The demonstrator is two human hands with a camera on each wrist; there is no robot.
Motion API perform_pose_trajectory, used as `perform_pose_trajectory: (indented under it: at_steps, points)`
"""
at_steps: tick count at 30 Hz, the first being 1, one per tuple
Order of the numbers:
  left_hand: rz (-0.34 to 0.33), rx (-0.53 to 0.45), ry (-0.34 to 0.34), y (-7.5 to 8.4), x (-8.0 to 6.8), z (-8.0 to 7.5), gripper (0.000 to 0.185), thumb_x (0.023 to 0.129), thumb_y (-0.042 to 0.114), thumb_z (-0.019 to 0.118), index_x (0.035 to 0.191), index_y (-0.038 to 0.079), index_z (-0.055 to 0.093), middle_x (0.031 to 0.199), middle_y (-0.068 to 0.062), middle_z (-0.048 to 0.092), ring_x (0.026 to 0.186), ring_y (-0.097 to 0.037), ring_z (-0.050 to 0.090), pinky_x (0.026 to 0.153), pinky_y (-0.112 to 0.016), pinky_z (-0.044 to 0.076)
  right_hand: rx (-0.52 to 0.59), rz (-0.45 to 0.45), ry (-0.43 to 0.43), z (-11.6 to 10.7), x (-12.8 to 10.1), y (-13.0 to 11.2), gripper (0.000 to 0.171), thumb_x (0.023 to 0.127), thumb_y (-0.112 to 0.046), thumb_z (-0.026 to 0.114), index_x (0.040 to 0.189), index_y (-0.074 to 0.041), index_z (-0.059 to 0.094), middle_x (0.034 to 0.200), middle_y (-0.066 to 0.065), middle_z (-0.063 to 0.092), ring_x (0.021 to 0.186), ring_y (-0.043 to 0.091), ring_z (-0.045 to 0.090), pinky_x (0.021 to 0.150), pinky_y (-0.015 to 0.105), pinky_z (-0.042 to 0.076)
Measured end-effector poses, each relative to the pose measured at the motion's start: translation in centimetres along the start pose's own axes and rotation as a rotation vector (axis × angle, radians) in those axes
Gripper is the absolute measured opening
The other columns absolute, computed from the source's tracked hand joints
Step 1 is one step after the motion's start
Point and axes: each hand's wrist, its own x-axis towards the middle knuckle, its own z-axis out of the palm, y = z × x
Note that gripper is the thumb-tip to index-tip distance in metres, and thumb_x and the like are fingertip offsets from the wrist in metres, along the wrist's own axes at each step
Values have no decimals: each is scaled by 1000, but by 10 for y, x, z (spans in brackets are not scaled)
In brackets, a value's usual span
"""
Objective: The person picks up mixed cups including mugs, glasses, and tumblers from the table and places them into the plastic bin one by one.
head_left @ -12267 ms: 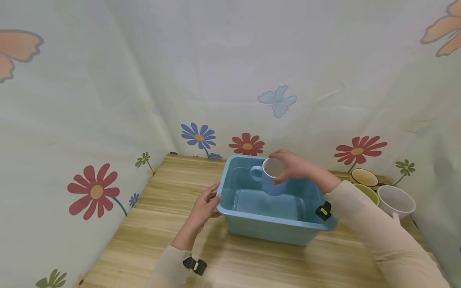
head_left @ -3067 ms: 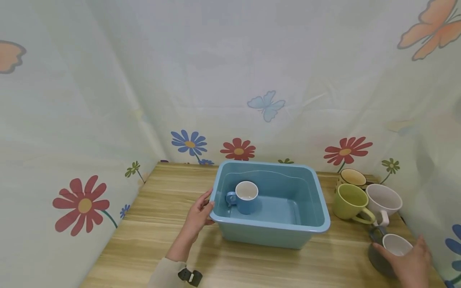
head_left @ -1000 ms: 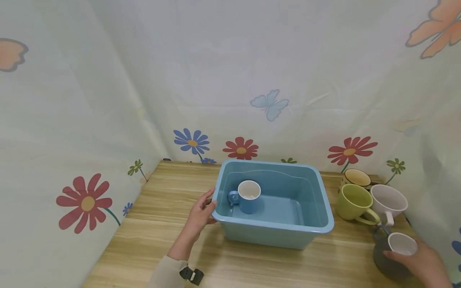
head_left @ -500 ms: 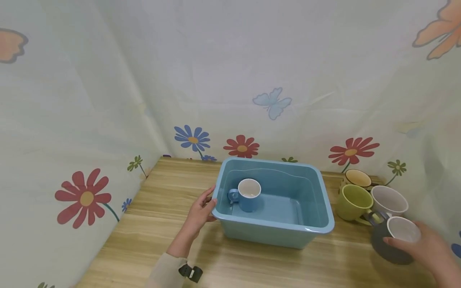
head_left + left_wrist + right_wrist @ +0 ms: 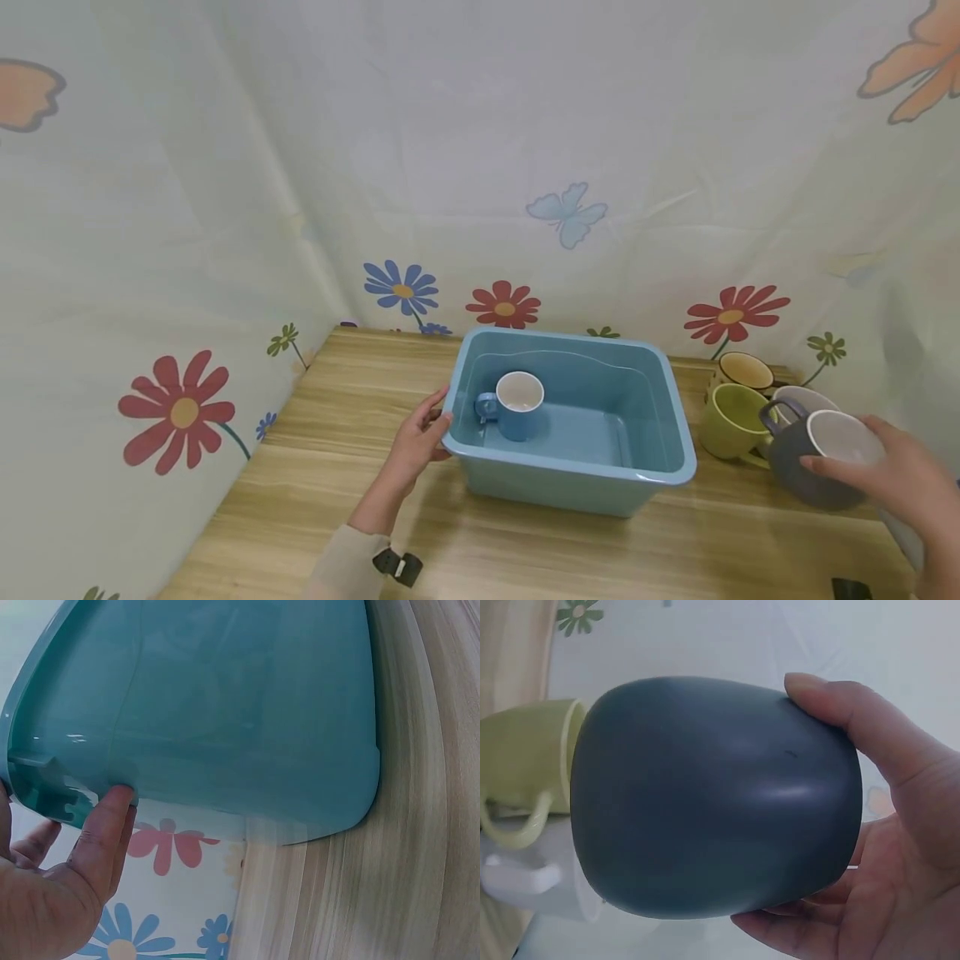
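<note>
A dark grey mug [image 5: 812, 465] with a white inside is lifted clear of the desk [image 5: 322, 467], to the right of the blue plastic tub [image 5: 651, 477], tilted with its handle toward the tub. The right hand [image 5: 892, 483] grips it, thumb and fingers wrapped round its rounded body, as the right wrist view shows [image 5: 712, 799].

Just behind the grey mug, also right of the tub, stand a green mug [image 5: 726, 419], a white mug [image 5: 797, 397] and a brown mug with a yellow inside [image 5: 742, 372], crowded close together.

Inside the tub, near its left wall, a blue mug [image 5: 517, 408] stands upright, handle pointing left.

At the tub's left end, the left hand [image 5: 414, 442] rests against the rim, fingers straight and touching the lip [image 5: 105, 817] rather than curled round it.

A pale sheet printed with flowers and butterflies [image 5: 502, 302] hangs behind and to the left of the tub.
</note>
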Motion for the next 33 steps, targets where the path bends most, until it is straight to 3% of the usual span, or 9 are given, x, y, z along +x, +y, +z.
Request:
perform_pose_trajectory:
  at_steps: [7, 12, 19, 26, 33]
  points:
    - [-1, 5, -10, 1, -1, 0, 52, 104, 13, 54, 155, 12, 44, 137, -30, 60, 102, -27, 70, 74, -41, 66, -1, -5, -56, -15, 13, -18, 97, 86, -47, 76, 135, 25, 33, 114, 50, 50, 87, 49, 58, 60, 36, 48]
    - [-8, -2, -12, 2, -1, 0, 53, 103, 13, 54, 156, 13, 44, 138, -30, 60, 103, -27, 69, 73, -37, 66, -14, -32, -78, -23, 21, -35, 99, 87, -49, 75, 140, 23, 30, 118, 49, 49, 89, 49, 57, 61, 40, 50]
    - [-9, -10, -7, 1, -1, -1, 53, 103, 13, 54, 156, 13, 44, 138, -31, 60, 102, -26, 69, 73, -36, 66, -5, -131, -96, -31, 35, -62, 98, 86, -45, 77, 144, 20, 32, 122, 47, 51, 92, 48, 58, 62, 35, 48]
    - [5, -7, -16, -1, 0, -1, 54, 103, 13, 53, 156, 10, 42, 138, -32, 58, 102, -26, 69, 74, -37, 66, -65, -152, -105, -37, 41, -85, 102, 85, -47, 77, 145, 21, 29, 130, 48, 44, 100, 55, 54, 68, 51, 54]
    - [5, -9, -9, -7, 4, -2, 54, 103, 12, 54, 156, 11, 43, 137, -31, 60, 101, -26, 70, 72, -36, 66, -64, -207, -116, -37, 48, -104, 100, 86, -43, 77, 149, 17, 29, 139, 47, 42, 113, 60, 49, 83, 66, 50]
